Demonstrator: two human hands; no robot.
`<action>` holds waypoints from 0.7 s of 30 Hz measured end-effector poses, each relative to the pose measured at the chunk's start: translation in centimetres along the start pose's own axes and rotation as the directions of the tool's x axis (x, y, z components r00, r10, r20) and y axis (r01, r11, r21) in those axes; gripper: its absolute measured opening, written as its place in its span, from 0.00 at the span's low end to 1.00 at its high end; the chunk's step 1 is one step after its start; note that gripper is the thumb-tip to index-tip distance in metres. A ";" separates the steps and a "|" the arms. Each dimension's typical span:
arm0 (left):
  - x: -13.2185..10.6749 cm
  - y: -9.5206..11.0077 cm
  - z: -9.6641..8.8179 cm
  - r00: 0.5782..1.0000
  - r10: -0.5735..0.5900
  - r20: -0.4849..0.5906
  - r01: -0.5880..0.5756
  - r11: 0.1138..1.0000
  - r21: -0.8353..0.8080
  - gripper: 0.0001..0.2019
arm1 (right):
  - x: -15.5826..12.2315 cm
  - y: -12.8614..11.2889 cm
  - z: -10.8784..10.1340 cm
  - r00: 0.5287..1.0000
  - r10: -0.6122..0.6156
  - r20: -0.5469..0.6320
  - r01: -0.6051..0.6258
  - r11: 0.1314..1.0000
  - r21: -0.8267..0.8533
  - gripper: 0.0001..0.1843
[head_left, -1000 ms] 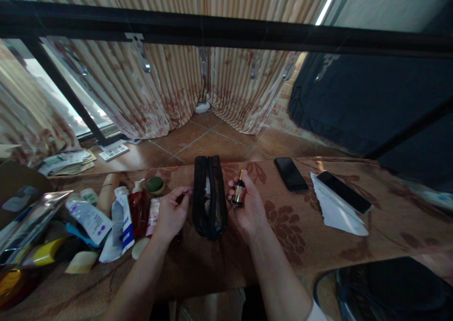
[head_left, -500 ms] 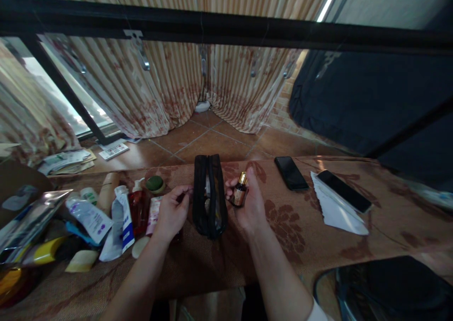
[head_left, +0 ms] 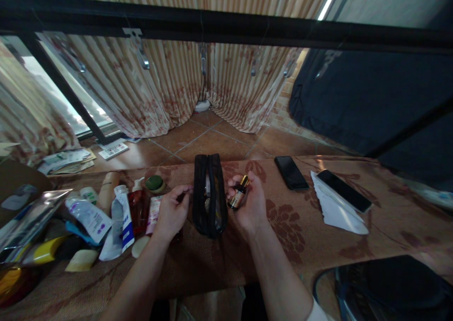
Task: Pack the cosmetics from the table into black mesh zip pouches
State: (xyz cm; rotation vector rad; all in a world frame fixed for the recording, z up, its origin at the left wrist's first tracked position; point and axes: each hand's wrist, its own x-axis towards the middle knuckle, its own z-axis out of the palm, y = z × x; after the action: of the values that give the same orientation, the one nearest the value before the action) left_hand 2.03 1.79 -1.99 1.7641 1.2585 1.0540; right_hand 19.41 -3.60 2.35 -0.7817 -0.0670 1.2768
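A small dark glass bottle [head_left: 238, 196] with a gold cap lies tilted in my right hand [head_left: 253, 203], the fingers curled round it. Just left of it, a black zip pouch [head_left: 218, 217] stands on the patterned cloth, its top unzipped and small items partly visible inside. My left hand [head_left: 174, 210] is at the pouch's left side, thumb and fingertips pinched together at its edge. Whether they grip the pouch's fabric or something small is hidden.
Toiletry tubes [head_left: 90, 219], a red pump bottle [head_left: 138, 212] and a green-topped round jar [head_left: 155, 184] crowd the left. Right of my hands lie a black phone [head_left: 291, 173], a second phone [head_left: 344, 190] and white paper [head_left: 334, 212]. A black bag [head_left: 399, 283] is at lower right.
The bottle in my right hand has tipped, its gold cap leaning further right, and the fingers have shifted slightly around it. My left hand and the pouch stay in place.
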 end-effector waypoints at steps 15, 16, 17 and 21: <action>-0.1 0.4 0.0 1.000 -0.002 0.014 0.002 1.000 0.009 0.12 | 0.1 0.1 -0.2 0.999 0.020 0.037 -0.020 1.000 0.001 0.20; -0.1 0.4 0.0 1.000 -0.003 0.014 0.002 1.000 0.010 0.12 | 0.1 0.1 -0.2 0.999 0.023 0.037 -0.023 1.000 0.005 0.19; -0.1 0.4 0.0 1.000 -0.002 0.014 0.002 1.000 0.011 0.12 | 0.1 0.1 -0.1 0.999 0.028 0.039 -0.029 1.000 0.009 0.19; -0.1 0.3 0.0 1.000 0.001 0.011 -0.001 1.000 0.014 0.12 | 0.2 0.1 -0.2 0.998 0.047 0.040 -0.048 0.999 0.022 0.17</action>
State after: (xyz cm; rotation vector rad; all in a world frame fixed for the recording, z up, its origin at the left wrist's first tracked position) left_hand 2.08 1.61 -1.77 1.7790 1.2617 1.0364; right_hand 19.50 -3.54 2.10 -0.7420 -0.0660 1.3363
